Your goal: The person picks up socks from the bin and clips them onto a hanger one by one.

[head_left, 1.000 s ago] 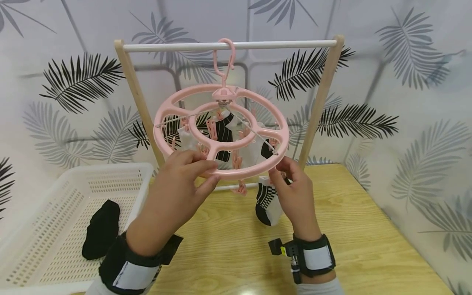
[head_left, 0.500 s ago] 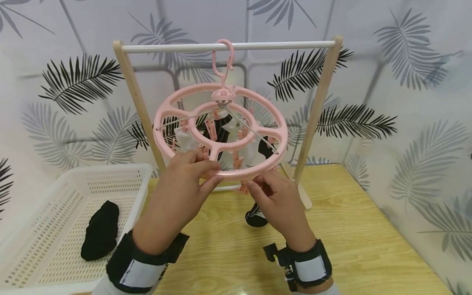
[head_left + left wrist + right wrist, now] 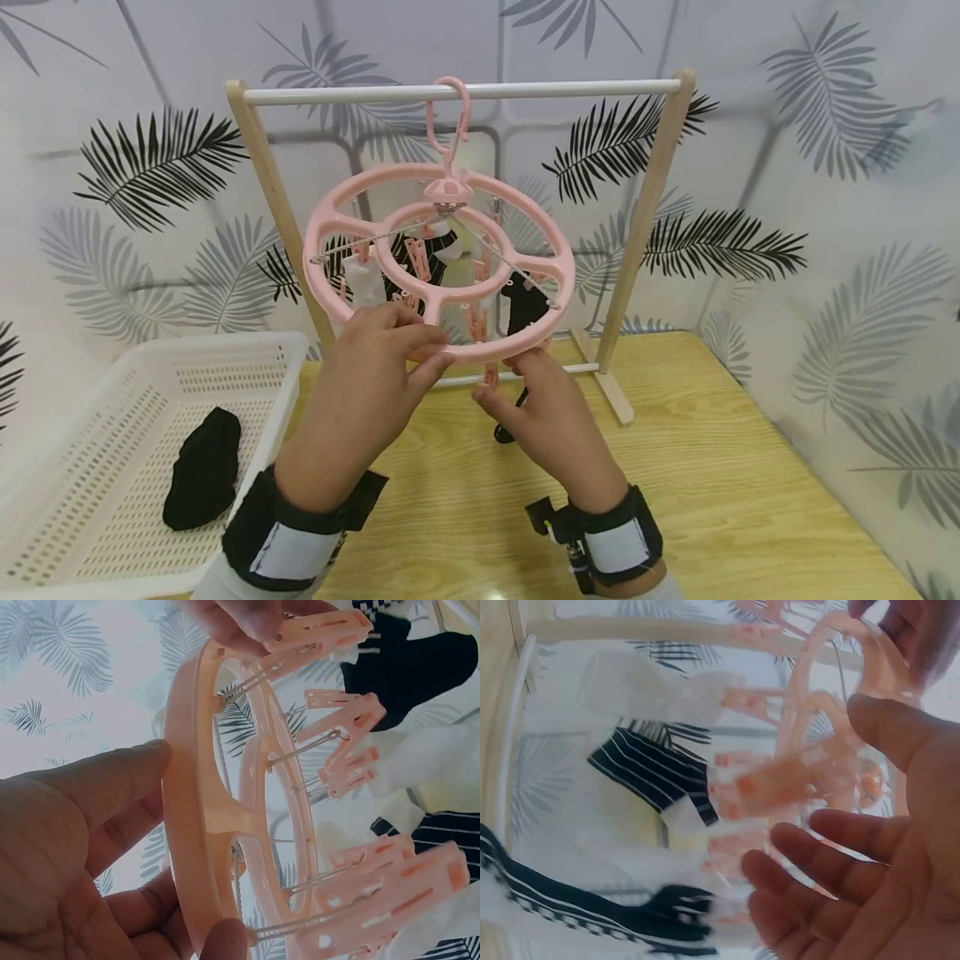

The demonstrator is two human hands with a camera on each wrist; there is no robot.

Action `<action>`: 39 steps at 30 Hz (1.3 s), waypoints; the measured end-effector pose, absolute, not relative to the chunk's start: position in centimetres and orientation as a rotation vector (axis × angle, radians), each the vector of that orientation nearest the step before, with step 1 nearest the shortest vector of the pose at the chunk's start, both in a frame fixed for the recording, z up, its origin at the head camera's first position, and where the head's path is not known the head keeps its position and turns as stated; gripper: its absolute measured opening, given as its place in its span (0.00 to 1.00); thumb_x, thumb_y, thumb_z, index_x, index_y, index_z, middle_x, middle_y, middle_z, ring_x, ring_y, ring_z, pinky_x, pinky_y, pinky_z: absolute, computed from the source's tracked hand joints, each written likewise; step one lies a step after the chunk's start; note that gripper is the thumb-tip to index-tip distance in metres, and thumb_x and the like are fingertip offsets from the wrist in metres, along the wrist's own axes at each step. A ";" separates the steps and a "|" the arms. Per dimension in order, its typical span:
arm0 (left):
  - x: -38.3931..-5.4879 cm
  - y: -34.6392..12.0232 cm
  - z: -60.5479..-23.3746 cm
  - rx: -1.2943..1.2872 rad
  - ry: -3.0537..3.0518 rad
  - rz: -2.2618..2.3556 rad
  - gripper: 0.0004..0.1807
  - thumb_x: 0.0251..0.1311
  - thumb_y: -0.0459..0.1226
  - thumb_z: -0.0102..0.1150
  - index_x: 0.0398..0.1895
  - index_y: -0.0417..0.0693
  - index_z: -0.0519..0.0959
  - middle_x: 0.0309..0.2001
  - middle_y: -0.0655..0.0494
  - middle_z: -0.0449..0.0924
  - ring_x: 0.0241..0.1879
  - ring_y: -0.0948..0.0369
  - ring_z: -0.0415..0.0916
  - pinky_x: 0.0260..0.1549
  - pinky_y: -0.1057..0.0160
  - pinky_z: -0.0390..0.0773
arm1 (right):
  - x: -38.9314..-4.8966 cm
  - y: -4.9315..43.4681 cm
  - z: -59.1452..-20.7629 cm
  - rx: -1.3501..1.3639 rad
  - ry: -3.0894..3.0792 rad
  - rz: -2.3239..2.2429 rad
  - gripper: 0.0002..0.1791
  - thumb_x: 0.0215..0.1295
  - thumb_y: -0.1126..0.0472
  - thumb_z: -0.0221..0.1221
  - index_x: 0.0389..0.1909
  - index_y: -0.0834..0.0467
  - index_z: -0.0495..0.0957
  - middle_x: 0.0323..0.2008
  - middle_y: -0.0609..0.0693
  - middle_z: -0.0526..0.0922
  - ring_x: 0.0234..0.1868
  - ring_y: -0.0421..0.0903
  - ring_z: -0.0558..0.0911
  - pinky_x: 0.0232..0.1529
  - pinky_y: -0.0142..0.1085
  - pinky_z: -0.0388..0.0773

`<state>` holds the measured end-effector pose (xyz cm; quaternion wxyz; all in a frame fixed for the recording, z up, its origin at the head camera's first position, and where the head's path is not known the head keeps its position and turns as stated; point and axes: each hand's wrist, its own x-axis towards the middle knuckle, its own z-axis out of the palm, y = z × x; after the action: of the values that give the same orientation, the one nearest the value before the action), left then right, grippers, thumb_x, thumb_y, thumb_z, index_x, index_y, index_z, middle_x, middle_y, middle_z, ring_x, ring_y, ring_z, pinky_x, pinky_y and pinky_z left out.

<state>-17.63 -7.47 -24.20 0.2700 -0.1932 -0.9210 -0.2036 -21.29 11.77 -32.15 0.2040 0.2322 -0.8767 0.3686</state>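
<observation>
A round pink clip hanger hangs by its hook from a white bar, its ring tilted toward me. My left hand pinches the front of the rim, thumb below. My right hand is beneath the rim to the right, its thumb and fingers spread about a pink clothespin. In the right wrist view a blurred clothespin shows between thumb and fingers. Clipped socks include a striped black sock, a white sock and a black sock with a checkered band, partly hidden by my right hand in the head view.
A wooden rack with a white bar stands on the wood-grain table. At left, a white plastic basket holds a black sock. A leaf-patterned wall covering is close behind.
My right hand has moved left along the underside of the rim, away from the checkered sock to the front clothespin. The hanger has turned slightly; my left hand keeps its grip.
</observation>
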 end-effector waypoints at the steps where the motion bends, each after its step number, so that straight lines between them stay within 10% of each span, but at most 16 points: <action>1: -17.6 -7.4 -24.2 -0.520 -2.485 -0.556 0.12 0.55 0.44 0.65 0.39 0.49 0.85 0.40 0.52 0.78 0.44 0.53 0.69 0.43 0.51 0.74 | -21.3 11.6 -32.2 0.631 -2.446 1.047 0.27 0.56 0.46 0.64 0.56 0.46 0.70 0.52 0.44 0.76 0.50 0.42 0.75 0.45 0.45 0.78; 10: -17.5 -7.5 -24.2 -0.527 -2.476 -0.633 0.11 0.54 0.44 0.65 0.38 0.49 0.86 0.41 0.53 0.79 0.44 0.54 0.69 0.43 0.51 0.74 | -21.2 10.8 -32.5 0.586 -2.377 1.372 0.18 0.58 0.49 0.64 0.47 0.50 0.74 0.31 0.47 0.76 0.34 0.41 0.75 0.33 0.40 0.77; 39: -18.3 -9.6 -26.1 -0.531 -1.962 -0.931 0.07 0.54 0.33 0.62 0.35 0.42 0.84 0.48 0.46 0.76 0.52 0.55 0.67 0.47 0.50 0.71 | -21.1 10.4 -32.5 0.654 -2.120 2.191 0.14 0.64 0.57 0.59 0.43 0.63 0.72 0.31 0.56 0.72 0.27 0.50 0.75 0.28 0.33 0.76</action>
<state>-18.31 -9.58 -26.12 0.4377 -0.2135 -0.7891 -0.3744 -21.06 10.41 -32.48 0.0117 0.2097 -0.6799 0.7025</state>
